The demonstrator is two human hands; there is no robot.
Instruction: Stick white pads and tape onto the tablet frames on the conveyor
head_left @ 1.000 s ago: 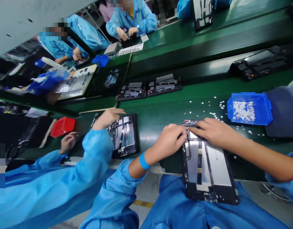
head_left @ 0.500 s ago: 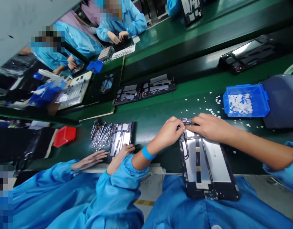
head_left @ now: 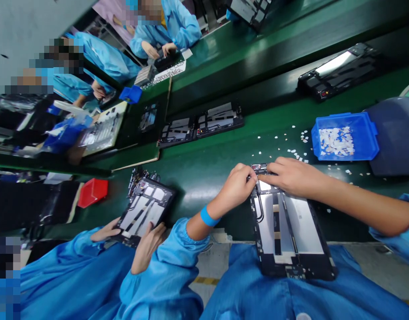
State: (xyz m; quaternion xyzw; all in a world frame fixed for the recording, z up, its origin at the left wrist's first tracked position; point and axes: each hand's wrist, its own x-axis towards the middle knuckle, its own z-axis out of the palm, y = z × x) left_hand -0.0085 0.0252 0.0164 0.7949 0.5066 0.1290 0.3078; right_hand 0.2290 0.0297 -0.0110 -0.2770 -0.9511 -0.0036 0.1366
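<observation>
An open tablet chassis (head_left: 291, 231) lies across the green bench edge and my lap, its silver inner plates facing up. My left hand (head_left: 236, 189) rests at its far left corner, fingers curled and pinching at the top edge. My right hand (head_left: 291, 177) lies over the far end of the chassis, fingertips meeting the left hand's at a small part there. What sits between the fingertips is too small to make out.
A blue tray (head_left: 344, 135) of small white pieces stands at the right, with loose white bits scattered on the green bench (head_left: 207, 164). Two more chassis (head_left: 201, 124) lie on the belt beyond. At my left a co-worker holds another chassis (head_left: 142, 211); a red tray (head_left: 93, 192) sits further left.
My hands have stayed on the far end of the chassis. The co-worker at my left has picked their chassis up off the bench and now holds it tilted in both hands.
</observation>
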